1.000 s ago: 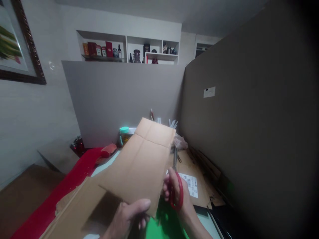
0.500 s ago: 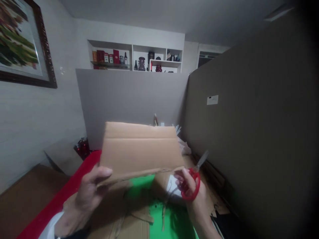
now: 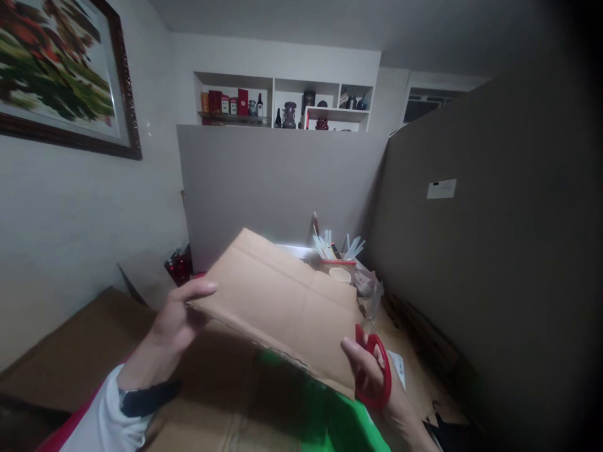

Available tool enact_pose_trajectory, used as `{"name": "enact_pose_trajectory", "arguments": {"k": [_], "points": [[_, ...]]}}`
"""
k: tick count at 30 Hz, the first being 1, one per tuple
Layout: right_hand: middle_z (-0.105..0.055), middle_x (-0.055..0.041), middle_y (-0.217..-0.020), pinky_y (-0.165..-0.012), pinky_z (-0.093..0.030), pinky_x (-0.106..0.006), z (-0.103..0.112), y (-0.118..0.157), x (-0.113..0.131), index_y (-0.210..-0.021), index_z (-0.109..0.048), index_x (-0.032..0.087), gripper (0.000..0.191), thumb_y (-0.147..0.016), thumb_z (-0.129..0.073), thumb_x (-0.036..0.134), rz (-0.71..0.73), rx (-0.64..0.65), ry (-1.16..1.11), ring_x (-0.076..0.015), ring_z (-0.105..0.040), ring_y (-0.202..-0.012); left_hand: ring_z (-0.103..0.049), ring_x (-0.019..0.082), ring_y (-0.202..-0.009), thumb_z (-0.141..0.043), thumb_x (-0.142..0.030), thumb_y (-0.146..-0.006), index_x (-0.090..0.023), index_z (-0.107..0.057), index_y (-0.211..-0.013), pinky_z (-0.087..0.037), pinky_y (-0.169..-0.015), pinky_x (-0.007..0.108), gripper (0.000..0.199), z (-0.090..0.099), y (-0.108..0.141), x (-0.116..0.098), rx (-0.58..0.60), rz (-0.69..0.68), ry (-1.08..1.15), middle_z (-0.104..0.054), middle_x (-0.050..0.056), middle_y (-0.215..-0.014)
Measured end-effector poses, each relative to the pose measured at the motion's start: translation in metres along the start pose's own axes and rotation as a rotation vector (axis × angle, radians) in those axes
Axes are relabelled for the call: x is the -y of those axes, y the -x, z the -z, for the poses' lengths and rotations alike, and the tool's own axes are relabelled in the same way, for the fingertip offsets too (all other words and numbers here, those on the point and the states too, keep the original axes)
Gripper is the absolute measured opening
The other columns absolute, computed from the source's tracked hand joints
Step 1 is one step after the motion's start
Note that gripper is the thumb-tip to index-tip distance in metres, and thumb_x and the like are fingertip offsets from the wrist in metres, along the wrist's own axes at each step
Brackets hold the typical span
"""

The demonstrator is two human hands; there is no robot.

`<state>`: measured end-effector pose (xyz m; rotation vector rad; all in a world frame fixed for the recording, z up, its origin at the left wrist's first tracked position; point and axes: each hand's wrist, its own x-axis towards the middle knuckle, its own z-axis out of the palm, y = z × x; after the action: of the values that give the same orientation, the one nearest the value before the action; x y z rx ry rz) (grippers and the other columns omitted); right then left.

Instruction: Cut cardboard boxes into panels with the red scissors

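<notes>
A creased piece of cardboard [image 3: 287, 301] is held up between my hands, tilted so its right end is lower. My left hand [image 3: 181, 317] pinches its left corner, thumb on the upper face. With the thumb on its lower right edge, my right hand [image 3: 372, 370] grips the cardboard and also has red-handled scissors [image 3: 387, 370] looped on the fingers. The scissor blades point up and away, beside the cardboard's right edge. Beneath it lie a green surface [image 3: 346, 424] and more brown cardboard [image 3: 207, 402], partly hidden.
A holder [image 3: 340, 267] with pale strips and pens stands beyond the cardboard, a paper cup [image 3: 339, 275] before it. Crumpled plastic [image 3: 368, 282] lies to its right. Grey partitions [image 3: 277, 182] rise at the back and right. A large cardboard sheet [image 3: 80, 345] lies at left.
The cardboard has turned, its left end rising and its right end dropping. The right hand with the scissors has moved lower. The view has shifted left, and the holder behind now shows.
</notes>
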<state>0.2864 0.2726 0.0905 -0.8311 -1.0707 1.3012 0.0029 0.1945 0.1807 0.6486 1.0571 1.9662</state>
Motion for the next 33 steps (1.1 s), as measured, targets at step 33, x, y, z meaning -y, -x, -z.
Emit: {"name": "enact_pose_trajectory", "arguments": {"k": [33], "points": [[-0.074,-0.0051,-0.087,-0.064,-0.048,-0.028,0.009,-0.004,-0.001,-0.090,-0.071,0.018,0.042,-0.069,-0.082,0.052,0.118,-0.150,0.112,-0.0209,-0.065,-0.076,-0.063,0.018,-0.062,-0.078,-0.032,-0.078,-0.015,-0.067,-0.117,-0.047,-0.049,0.024,0.044,-0.014,-0.007,0.066,0.569,0.074,-0.347,-0.072,0.009,-0.089]]}}
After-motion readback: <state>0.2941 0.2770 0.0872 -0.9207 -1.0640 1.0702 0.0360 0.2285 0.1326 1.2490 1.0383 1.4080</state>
